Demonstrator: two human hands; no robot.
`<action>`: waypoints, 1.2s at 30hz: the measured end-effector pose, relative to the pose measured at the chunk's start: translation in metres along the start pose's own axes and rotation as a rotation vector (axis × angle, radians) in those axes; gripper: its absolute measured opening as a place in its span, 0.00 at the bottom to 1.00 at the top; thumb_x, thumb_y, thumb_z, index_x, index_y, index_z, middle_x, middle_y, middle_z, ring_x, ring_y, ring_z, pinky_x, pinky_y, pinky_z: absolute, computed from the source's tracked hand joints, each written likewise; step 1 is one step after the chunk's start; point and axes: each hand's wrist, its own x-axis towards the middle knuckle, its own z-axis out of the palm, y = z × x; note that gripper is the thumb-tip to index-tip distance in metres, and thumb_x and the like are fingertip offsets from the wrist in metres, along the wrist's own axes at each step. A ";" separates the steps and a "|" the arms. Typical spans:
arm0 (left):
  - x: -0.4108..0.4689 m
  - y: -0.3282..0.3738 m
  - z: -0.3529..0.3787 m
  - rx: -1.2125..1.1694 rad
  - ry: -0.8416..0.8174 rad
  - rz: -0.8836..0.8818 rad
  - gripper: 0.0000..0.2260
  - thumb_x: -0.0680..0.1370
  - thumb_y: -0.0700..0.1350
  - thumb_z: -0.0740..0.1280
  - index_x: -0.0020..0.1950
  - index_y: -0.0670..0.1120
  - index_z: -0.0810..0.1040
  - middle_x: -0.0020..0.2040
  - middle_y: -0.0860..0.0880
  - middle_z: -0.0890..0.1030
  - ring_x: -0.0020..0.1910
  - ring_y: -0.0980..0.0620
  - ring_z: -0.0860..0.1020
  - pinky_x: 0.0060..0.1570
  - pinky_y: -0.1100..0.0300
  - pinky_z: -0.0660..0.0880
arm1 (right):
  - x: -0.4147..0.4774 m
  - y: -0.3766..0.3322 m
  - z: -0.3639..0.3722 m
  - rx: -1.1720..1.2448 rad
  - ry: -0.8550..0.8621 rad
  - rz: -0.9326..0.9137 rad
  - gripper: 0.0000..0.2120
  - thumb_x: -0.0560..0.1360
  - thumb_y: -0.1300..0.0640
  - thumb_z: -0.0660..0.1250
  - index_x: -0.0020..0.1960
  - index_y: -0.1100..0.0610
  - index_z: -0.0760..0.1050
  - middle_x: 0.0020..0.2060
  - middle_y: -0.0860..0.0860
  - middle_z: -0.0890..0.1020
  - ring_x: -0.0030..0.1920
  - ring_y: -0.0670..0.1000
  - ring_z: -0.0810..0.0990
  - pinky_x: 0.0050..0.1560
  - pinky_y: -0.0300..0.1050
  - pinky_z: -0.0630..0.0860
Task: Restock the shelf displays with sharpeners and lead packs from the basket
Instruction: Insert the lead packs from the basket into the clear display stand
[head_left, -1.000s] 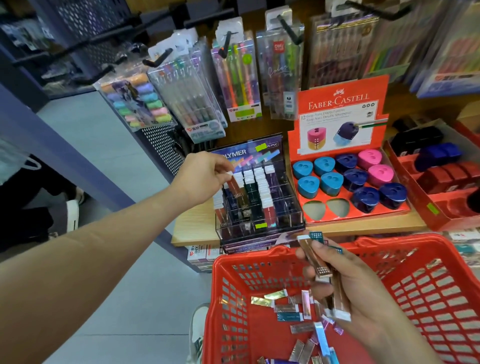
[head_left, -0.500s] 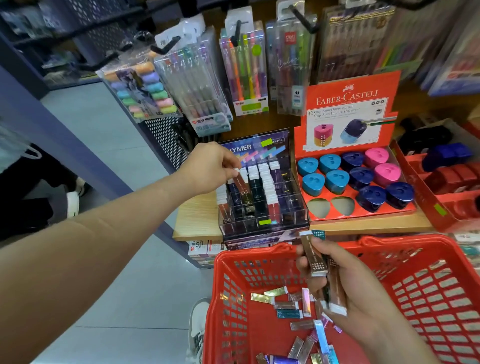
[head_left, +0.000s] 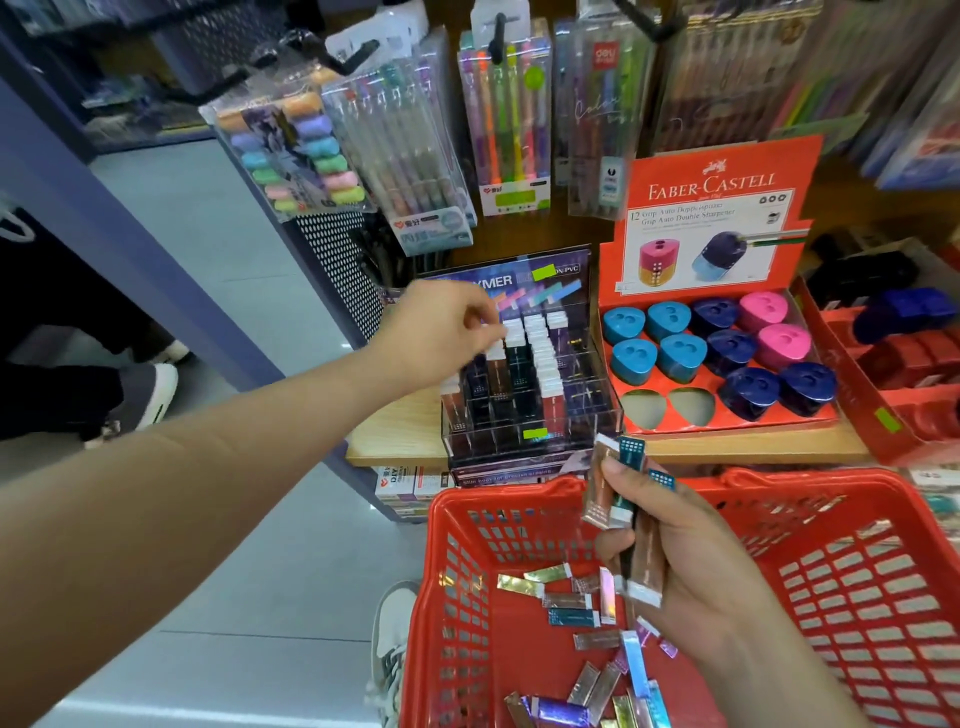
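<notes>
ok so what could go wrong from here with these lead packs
1. The right hand grips several shiny foil-wrapped lead packs, fanned loosely over the red plastic basket; one could slip out.
2. The left hand has its fingers among closely set upright white-capped packs in the clear plastic display case; a nudge might tip neighbours.

Glossy foil lead packs; red plastic basket; wooden shelf.
</notes>
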 end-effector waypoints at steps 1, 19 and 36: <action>0.000 0.004 -0.011 -0.196 -0.028 -0.104 0.08 0.76 0.48 0.69 0.47 0.43 0.83 0.39 0.50 0.83 0.37 0.56 0.79 0.43 0.59 0.79 | 0.000 0.000 0.001 -0.016 -0.007 -0.015 0.15 0.67 0.61 0.71 0.53 0.65 0.80 0.37 0.57 0.79 0.27 0.46 0.73 0.19 0.32 0.65; -0.022 -0.005 -0.018 -0.289 -0.130 -0.172 0.02 0.74 0.41 0.72 0.45 0.45 0.84 0.40 0.49 0.84 0.38 0.54 0.80 0.47 0.57 0.80 | -0.006 -0.003 0.024 -0.268 -0.014 -0.105 0.06 0.70 0.60 0.71 0.46 0.61 0.79 0.33 0.55 0.78 0.29 0.48 0.74 0.22 0.38 0.67; 0.013 -0.012 0.019 0.072 -0.035 0.075 0.06 0.75 0.48 0.71 0.47 0.47 0.82 0.44 0.51 0.82 0.43 0.53 0.77 0.46 0.60 0.72 | -0.005 0.004 0.011 0.029 -0.088 0.106 0.09 0.72 0.62 0.65 0.51 0.64 0.78 0.38 0.58 0.81 0.31 0.49 0.79 0.20 0.36 0.72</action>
